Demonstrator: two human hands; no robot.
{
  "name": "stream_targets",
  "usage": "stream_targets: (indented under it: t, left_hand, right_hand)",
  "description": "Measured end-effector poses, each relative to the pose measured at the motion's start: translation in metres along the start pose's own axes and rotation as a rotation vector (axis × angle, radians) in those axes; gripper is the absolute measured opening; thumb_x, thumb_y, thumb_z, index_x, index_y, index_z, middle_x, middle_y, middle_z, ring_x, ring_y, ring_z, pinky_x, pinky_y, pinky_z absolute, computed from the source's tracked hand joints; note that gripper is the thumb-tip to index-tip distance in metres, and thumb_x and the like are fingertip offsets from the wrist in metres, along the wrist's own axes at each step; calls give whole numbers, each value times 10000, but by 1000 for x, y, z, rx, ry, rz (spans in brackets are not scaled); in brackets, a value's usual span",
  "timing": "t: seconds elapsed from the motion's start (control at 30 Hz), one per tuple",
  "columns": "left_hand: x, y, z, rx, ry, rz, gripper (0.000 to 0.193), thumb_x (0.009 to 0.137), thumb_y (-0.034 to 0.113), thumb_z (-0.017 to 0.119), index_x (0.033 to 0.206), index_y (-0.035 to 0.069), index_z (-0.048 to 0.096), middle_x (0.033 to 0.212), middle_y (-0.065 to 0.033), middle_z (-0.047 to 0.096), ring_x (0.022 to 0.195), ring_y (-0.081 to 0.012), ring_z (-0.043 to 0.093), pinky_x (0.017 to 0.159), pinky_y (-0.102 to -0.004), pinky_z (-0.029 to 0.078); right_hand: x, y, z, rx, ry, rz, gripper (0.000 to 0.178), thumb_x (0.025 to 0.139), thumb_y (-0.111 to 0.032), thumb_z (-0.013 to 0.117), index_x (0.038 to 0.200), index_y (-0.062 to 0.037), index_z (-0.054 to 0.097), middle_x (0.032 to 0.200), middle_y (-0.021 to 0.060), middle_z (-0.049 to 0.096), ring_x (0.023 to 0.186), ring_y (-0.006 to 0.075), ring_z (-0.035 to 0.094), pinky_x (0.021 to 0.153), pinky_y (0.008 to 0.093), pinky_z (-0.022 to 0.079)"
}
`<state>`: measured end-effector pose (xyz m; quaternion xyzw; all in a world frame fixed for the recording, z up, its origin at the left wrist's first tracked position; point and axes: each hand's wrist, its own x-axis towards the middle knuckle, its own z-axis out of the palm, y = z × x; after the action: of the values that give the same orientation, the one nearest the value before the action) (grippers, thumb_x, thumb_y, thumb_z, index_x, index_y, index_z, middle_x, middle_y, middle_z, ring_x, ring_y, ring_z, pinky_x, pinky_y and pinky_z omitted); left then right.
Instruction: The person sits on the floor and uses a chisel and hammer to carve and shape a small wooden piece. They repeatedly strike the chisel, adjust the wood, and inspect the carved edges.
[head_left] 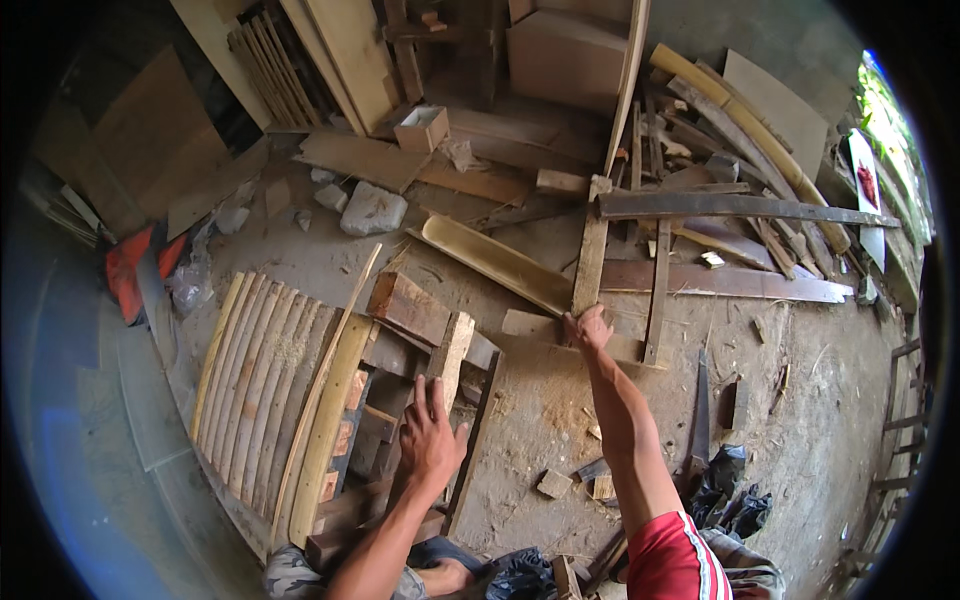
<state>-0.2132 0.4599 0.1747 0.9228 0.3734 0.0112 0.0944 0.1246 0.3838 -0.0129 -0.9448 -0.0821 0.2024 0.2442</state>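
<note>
Head view: your left hand (433, 445), fingers loosely spread and apparently empty, nears a pale rough wooden block (454, 352); beyond, your right hand (590, 328) bends over a brown rectangular wooden frame's (591, 250) floor-level corner, grip unclear. You're probably positioning it; shifting it calls for firm hold.
</note>
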Motion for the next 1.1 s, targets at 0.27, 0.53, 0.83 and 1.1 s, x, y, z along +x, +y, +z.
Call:
stream_targets:
  t: [0.27,0.53,0.83,1.1]
  left_hand:
    - [-5,-5,10,-98,39,29,944,777,206,756,1519,93,183,1586,-168,134,1312,-471,354,947,-589,427]
    - [-2,-5,10,-81,10,-8,952,774,191,749,1519,97,165,1587,-164,125,1313,-469,366,930,-599,433]
    - [-2,-8,8,-119,84,51,907,770,230,750,1493,101,217,1565,-165,191,1235,-444,441,925,-545,454]
    - [13,-35,29,-432,166,172,791,806,312,710,1462,70,341,1548,-188,274,1389,-380,331,1134,-482,291]
  right_hand:
    - [-52,-22,-131,222,-66,-13,633,742,-567,661,930,37,640,826,184,688,805,303,673,714,408,487]
    - [-125,16,-228,204,-124,-83,575,734,-565,692,759,10,701,638,92,617,571,192,570,518,379,421]
    - [-223,75,-192,633,-309,-215,612,855,-477,635,1179,41,606,983,142,677,882,207,625,781,342,483]
    - [-324,53,-164,1066,-178,-242,616,920,-427,571,1260,85,526,1145,176,636,1042,229,596,925,342,454]
